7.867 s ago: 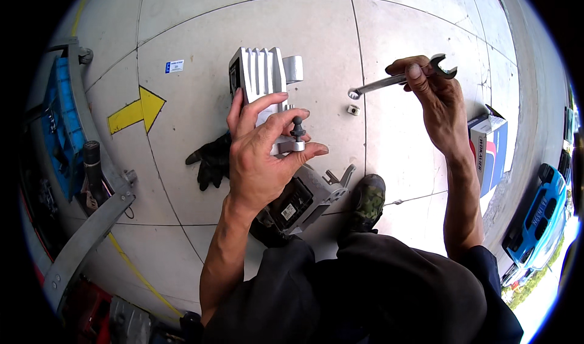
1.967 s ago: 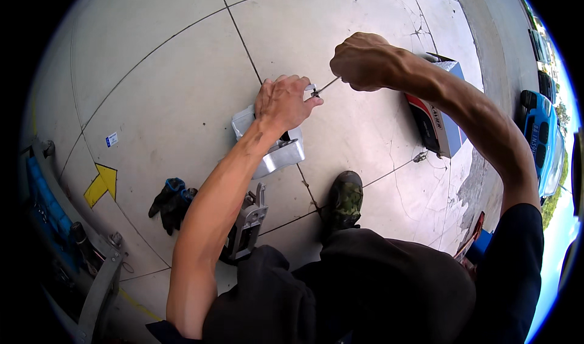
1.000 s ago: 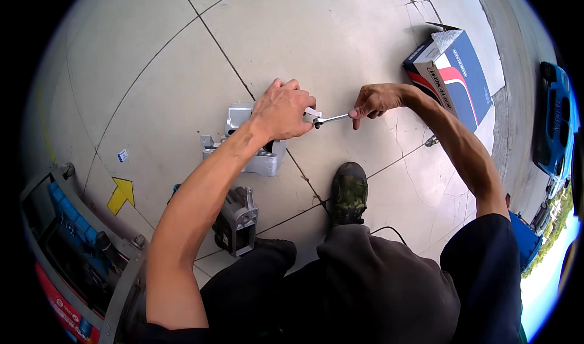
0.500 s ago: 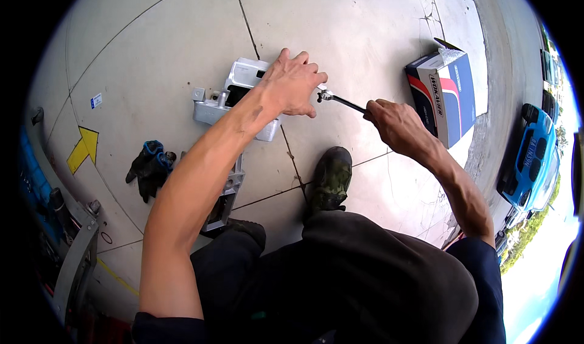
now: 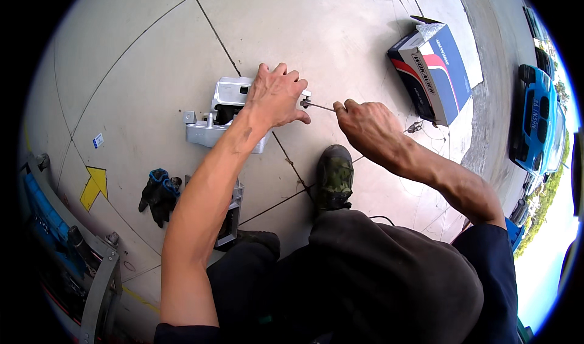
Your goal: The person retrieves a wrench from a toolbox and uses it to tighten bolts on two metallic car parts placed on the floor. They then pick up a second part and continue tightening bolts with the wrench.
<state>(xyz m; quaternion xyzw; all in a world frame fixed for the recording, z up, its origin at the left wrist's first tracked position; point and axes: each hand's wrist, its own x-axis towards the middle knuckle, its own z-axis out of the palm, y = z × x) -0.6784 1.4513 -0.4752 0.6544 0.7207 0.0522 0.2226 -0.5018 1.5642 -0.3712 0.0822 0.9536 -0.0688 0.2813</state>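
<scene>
On the floor ahead of me lies a silver cast-metal mount with a dark middle section. My left hand grips its right side from above, fingers curled over and thumb apart; the palm hides much of the part. My right hand is closed around the handle of a ratchet wrench. The wrench's head meets the right end of the mount, just beyond my left fingertips. Whatever fastener sits there is too small to make out.
A blue, white and red box stands open at the right. Dark gloves and a second metal bracket lie near my left forearm. A metal frame edges the lower left. A blue car is far right.
My right hand has moved left, closer to the mount, and the wrench now appears thinner and flatter. My left hand stays on the mount. The whole view has shifted slightly.
</scene>
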